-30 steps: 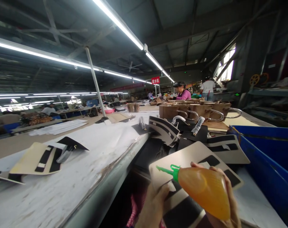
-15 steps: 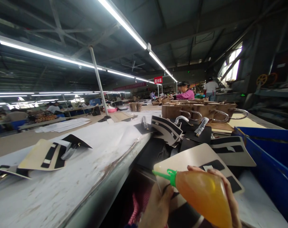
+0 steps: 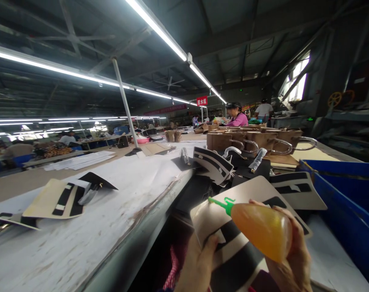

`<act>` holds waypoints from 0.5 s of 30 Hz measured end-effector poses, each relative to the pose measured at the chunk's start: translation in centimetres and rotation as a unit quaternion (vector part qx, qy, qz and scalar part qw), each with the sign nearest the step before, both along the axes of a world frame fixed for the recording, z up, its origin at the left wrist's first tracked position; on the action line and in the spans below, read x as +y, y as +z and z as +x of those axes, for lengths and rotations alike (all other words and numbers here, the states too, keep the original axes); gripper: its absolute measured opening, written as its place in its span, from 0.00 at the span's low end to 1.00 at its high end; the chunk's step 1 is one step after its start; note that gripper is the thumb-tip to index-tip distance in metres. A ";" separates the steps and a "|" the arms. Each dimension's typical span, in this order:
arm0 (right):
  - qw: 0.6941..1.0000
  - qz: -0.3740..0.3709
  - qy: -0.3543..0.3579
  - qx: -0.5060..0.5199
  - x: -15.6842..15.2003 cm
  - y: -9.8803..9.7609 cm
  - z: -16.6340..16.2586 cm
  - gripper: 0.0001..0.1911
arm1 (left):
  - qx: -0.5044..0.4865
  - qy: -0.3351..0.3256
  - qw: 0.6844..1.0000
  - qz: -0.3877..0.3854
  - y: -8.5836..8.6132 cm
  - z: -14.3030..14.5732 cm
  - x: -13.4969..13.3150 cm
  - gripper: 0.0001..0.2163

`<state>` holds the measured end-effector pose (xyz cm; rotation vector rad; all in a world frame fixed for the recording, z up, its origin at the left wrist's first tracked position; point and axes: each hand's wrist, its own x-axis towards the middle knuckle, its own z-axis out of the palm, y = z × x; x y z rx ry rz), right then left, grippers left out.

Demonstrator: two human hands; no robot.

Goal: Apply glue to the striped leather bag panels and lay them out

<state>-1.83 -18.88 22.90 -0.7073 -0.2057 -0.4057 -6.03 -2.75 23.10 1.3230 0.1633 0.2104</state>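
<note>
My right hand [image 3: 294,251] is wrapped round a squeeze bottle [image 3: 257,227] of amber liquid with a green nozzle. The bottle lies tilted, its nozzle tip over the upper left part of a cream panel [image 3: 248,190] with black strips. By its lower left edge the panel is gripped in my left hand [image 3: 199,259], the thumb on top beside a small white patch. Whether the tip touches the panel I cannot tell. Just beyond lie similar panels [image 3: 211,162] and black pieces with plastic-wrapped handles [image 3: 257,160].
A white-covered table [image 3: 111,211] runs along the left, with more panels [image 3: 52,198] on it. A blue bin [image 3: 342,202] stands at the right. Brown bags with wrapped handles [image 3: 223,142] stand in rows at the back. A person in pink [image 3: 240,119] is farther off.
The bottle has tilted and shifted, its nozzle moving up and right over the panel. More of the panel's black strips show below it. My left hand keeps its hold.
</note>
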 end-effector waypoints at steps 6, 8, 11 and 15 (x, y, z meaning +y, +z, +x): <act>0.996 0.022 0.079 0.028 -0.3 -1.3 -0.3 0.16 | -0.024 -0.061 0.994 -0.092 1.3 -0.2 -0.1 0.32; 0.997 0.010 0.072 0.015 -0.2 -0.7 -0.4 0.15 | -0.031 -0.069 0.992 -0.099 1.7 -0.5 0.1 0.35; 1.000 -0.014 -0.003 -0.026 -0.2 0.7 -0.4 0.13 | 0.000 -0.028 0.996 -0.081 1.7 -0.9 0.6 0.36; 0.989 -0.076 0.089 -0.094 -0.4 0.5 -0.7 0.13 | 0.023 -0.001 0.999 -0.038 1.2 -0.6 1.0 0.33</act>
